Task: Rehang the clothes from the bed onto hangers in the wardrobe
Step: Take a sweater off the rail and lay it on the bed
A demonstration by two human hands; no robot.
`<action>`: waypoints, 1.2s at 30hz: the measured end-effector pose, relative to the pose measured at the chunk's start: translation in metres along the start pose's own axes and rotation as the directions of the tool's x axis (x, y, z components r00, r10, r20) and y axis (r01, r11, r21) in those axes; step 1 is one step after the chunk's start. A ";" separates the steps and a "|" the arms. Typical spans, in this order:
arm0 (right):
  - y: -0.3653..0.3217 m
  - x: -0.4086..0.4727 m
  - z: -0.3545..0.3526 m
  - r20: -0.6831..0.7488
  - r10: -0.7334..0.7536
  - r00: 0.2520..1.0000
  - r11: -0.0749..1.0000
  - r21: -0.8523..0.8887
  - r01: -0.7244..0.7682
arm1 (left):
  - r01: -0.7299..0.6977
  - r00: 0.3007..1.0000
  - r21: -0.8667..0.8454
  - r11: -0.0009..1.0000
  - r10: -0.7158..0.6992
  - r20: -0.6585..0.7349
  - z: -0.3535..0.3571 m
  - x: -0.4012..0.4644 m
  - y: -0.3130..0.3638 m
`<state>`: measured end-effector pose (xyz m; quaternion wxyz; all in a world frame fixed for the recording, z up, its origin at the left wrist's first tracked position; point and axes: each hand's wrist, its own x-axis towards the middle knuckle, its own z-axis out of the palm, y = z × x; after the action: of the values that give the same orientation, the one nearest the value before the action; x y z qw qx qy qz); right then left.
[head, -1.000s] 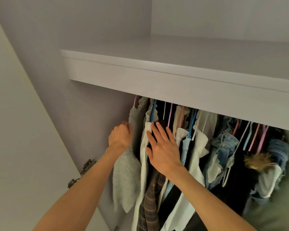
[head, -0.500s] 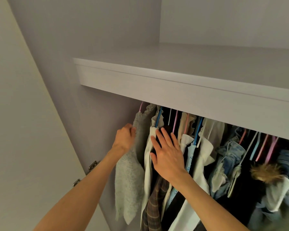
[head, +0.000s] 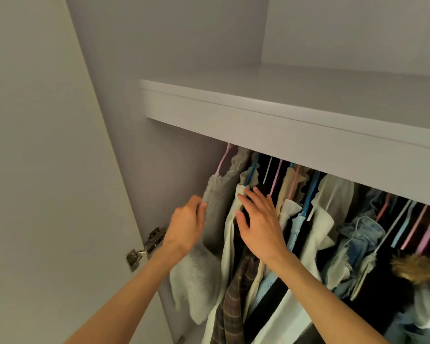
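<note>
A fuzzy grey garment [head: 217, 194] hangs on a pink hanger [head: 223, 160] at the left end of the wardrobe row. My left hand [head: 186, 225] curls its fingers on that garment's left edge. My right hand [head: 260, 220] lies flat with straight fingers against the hung clothes beside it, on a cream garment [head: 230, 234] and the dark one behind. A brown plaid piece [head: 233, 301] hangs below my right wrist. The rail is hidden behind the shelf.
A white shelf [head: 283, 120] juts out above the clothes. The open wardrobe door [head: 47, 170] with its metal hinge [head: 147, 245] stands at left. Further right hang denim pieces [head: 360, 234], white tops, a fur trim [head: 417, 266] and pink and blue hangers.
The view has shifted so the wardrobe sits further right and lower. Both hands keep their places on the clothes, the left slightly lower on the grey garment.
</note>
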<state>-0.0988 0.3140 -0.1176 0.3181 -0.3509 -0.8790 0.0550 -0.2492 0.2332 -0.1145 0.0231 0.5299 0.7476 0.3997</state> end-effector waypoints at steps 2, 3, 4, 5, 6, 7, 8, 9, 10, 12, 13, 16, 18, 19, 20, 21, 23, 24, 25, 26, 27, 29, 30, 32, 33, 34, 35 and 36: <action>-0.013 0.007 -0.005 0.010 0.055 0.998 0.984 0.166 -0.056 | 0.018 1.000 0.013 1.000 -0.018 0.022 0.005 -0.021 -0.007; -0.021 0.011 -0.007 0.020 0.076 0.997 0.973 0.217 -0.078 | 0.025 0.999 0.022 0.999 -0.026 0.031 0.007 -0.031 -0.009; -0.031 0.014 -0.009 0.042 0.096 0.994 0.961 0.256 -0.104 | 0.031 0.999 0.034 0.999 -0.032 0.038 0.008 -0.041 -0.012; -0.040 0.018 -0.008 0.078 0.117 0.990 0.944 0.302 -0.135 | 0.038 0.998 0.047 0.998 -0.040 0.041 0.009 -0.051 -0.016; -0.048 0.021 -0.005 0.129 0.157 0.979 0.913 0.359 -0.194 | 0.050 0.998 0.060 0.997 -0.052 0.045 0.009 -0.060 -0.020; -0.056 0.024 -0.001 0.200 0.213 0.956 0.862 0.423 -0.280 | 0.063 0.997 0.072 0.995 -0.067 0.049 0.009 -0.069 -0.025; -0.064 0.025 0.004 0.282 0.271 0.920 0.792 0.478 -0.380 | 0.080 0.995 0.085 0.993 -0.084 0.054 0.008 -0.078 -0.029; -0.070 0.025 0.011 0.357 0.321 0.877 0.718 0.512 -0.472 | 0.095 0.993 0.100 0.990 -0.102 0.064 0.008 -0.088 -0.032; -0.076 0.024 0.016 0.423 0.364 0.830 0.648 0.525 -0.552 | 0.111 0.990 0.113 0.987 -0.121 0.078 0.007 -0.098 -0.035; -0.083 0.018 0.025 0.531 0.419 0.736 0.471 0.566 -0.676 | 0.152 0.982 0.138 0.979 -0.166 0.093 0.005 -0.119 -0.038; -0.085 0.014 0.029 0.597 0.433 0.675 0.337 0.588 -0.736 | 0.176 0.977 0.147 0.973 -0.191 0.092 0.004 -0.130 -0.039; -0.089 -0.006 0.033 0.763 0.346 0.546 0.115 0.543 -0.832 | 0.271 0.955 0.138 0.953 -0.284 0.081 0.004 -0.169 -0.034; -0.093 -0.022 0.033 0.799 0.296 0.524 0.126 0.511 -0.850 | 0.323 0.940 0.139 0.936 -0.335 0.069 0.006 -0.195 -0.029; -0.095 -0.031 0.034 0.805 0.292 0.516 0.139 0.498 -0.856 | 0.345 0.930 0.144 0.927 -0.358 0.080 0.006 -0.206 -0.027; -0.097 -0.040 0.036 0.812 0.294 0.505 0.159 0.479 -0.863 | 0.362 0.919 0.155 0.919 -0.379 0.105 0.005 -0.217 -0.025; -0.100 -0.051 0.037 0.822 0.292 0.489 0.186 0.453 -0.872 | 0.377 0.904 0.171 0.910 -0.402 0.147 0.004 -0.227 -0.024; -0.104 -0.072 0.039 0.842 0.282 0.459 0.232 0.404 -0.885 | 0.412 0.862 0.179 0.893 -0.446 0.243 -0.002 -0.244 -0.023; -0.105 -0.083 0.039 0.851 0.269 0.452 0.243 0.394 -0.886 | 0.422 0.850 0.166 0.891 -0.453 0.269 -0.007 -0.253 -0.023; -0.106 -0.093 0.038 0.856 0.252 0.451 0.249 0.393 -0.885 | 0.430 0.849 0.149 0.890 -0.455 0.269 -0.013 -0.262 -0.024; -0.107 -0.102 0.037 0.859 0.239 0.453 0.253 0.395 -0.883 | 0.443 0.850 0.139 0.886 -0.464 0.250 -0.020 -0.271 -0.027; -0.109 -0.111 0.035 0.858 0.235 0.457 0.261 0.397 -0.880 | 0.462 0.850 0.138 0.876 -0.482 0.215 -0.028 -0.281 -0.031; -0.112 -0.126 0.030 0.844 0.251 0.473 0.303 0.396 -0.867 | 0.494 0.846 0.159 0.855 -0.515 0.141 -0.043 -0.300 -0.040; -0.113 -0.133 0.028 0.832 0.260 0.489 0.333 0.399 -0.855 | 0.501 0.844 0.172 0.848 -0.523 0.119 -0.049 -0.310 -0.045; -0.118 -0.147 0.026 0.813 0.262 0.520 0.365 0.416 -0.833 | 0.503 0.844 0.180 0.845 -0.525 0.104 -0.058 -0.328 -0.052; -0.122 -0.154 0.026 0.806 0.264 0.529 0.369 0.422 -0.828 | 0.498 0.848 0.182 0.848 -0.520 0.103 -0.062 -0.336 -0.056; -0.125 -0.161 0.025 0.802 0.268 0.535 0.374 0.425 -0.824 | 0.493 0.851 0.184 0.850 -0.515 0.100 -0.066 -0.343 -0.059; -0.128 -0.169 0.023 0.799 0.268 0.539 0.388 0.422 -0.819 | 0.488 0.855 0.186 0.853 -0.510 0.094 -0.069 -0.350 -0.062; -0.132 -0.178 0.022 0.798 0.261 0.543 0.413 0.416 -0.810 | 0.482 0.858 0.189 0.855 -0.505 0.095 -0.073 -0.355 -0.065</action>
<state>-0.0914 0.1021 -0.1854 0.0833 -0.4254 -0.6400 0.6344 -0.1779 -0.1043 -0.2439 0.1357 0.3472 0.8844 0.2809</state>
